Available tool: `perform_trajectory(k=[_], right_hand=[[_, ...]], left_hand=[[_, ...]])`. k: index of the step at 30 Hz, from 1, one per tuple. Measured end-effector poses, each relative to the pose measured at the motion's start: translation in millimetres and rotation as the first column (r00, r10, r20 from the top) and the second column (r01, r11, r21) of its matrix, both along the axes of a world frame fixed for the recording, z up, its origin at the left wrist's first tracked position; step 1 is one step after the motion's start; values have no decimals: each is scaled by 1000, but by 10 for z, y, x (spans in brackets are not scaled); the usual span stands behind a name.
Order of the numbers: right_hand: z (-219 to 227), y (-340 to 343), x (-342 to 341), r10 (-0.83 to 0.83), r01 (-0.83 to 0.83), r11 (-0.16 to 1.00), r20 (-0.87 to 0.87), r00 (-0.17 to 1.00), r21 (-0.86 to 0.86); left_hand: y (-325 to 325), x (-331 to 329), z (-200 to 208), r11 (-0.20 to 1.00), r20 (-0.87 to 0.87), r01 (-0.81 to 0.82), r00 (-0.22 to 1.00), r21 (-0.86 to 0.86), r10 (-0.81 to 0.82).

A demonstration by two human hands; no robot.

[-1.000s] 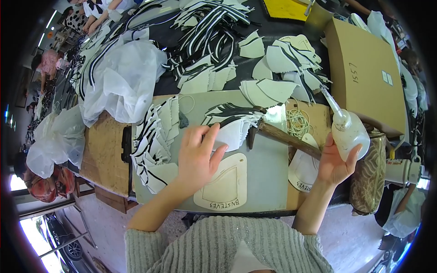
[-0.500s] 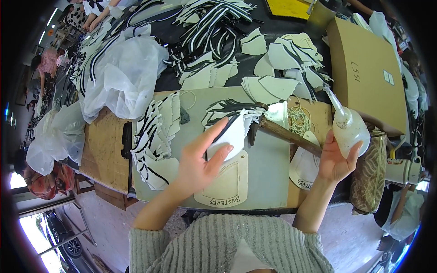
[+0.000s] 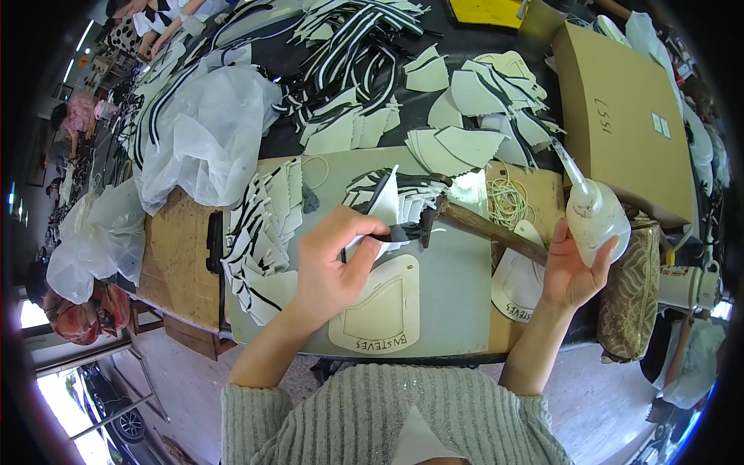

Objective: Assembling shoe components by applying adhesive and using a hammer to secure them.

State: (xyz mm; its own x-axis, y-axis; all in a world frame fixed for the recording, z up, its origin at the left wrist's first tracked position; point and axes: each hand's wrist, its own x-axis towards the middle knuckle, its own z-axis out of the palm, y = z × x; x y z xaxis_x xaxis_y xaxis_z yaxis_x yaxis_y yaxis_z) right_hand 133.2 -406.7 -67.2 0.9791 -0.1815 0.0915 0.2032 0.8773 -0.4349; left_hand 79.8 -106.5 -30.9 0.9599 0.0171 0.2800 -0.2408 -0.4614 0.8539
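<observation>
- Our left hand (image 3: 339,256): thumb and forefinger pinching one white, black-edged flexible piece (image 3: 401,232).
- Our right hand (image 3: 575,270): fingers curled round one translucent white plastic nozzle bottle (image 3: 598,221).
- Between our hands: one brown wooden-handled hammer (image 3: 490,229).
- Near our left wrist: one cream, round-cornered template (image 3: 376,314).

On my feed I see a white piece (image 3: 385,203) edged in black mid-frame, a milky bottle (image 3: 598,221) at right, black-and-white striped strips (image 3: 339,58) up top, a tan box (image 3: 624,132) upper right, a brown patterned pouch (image 3: 632,302) lower right.
</observation>
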Motion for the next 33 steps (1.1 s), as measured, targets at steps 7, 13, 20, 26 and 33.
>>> perform_trajectory(k=[7,13,20,26,33], right_hand=[[-2,-6,-3,-22,22,1000,-12,1000,5],[5,-18,-6,-10,10,1000,5,1000,8],[0,-28,-30,-2,2,1000,-14,1000,0],[-20,-18,-17,-4,4,1000,-1,1000,5],[-17,-36,-31,16,-16,999,-6,1000,33]], left_hand=[[35,19,-35,987,-105,90,989,-133,-105],[83,144,-46,953,-275,103,961,285,-21],[-10,19,20,771,113,14,987,637,-110],[33,179,-109,874,-30,127,991,469,-127],[-118,-152,-201,792,268,68,920,607,-284]])
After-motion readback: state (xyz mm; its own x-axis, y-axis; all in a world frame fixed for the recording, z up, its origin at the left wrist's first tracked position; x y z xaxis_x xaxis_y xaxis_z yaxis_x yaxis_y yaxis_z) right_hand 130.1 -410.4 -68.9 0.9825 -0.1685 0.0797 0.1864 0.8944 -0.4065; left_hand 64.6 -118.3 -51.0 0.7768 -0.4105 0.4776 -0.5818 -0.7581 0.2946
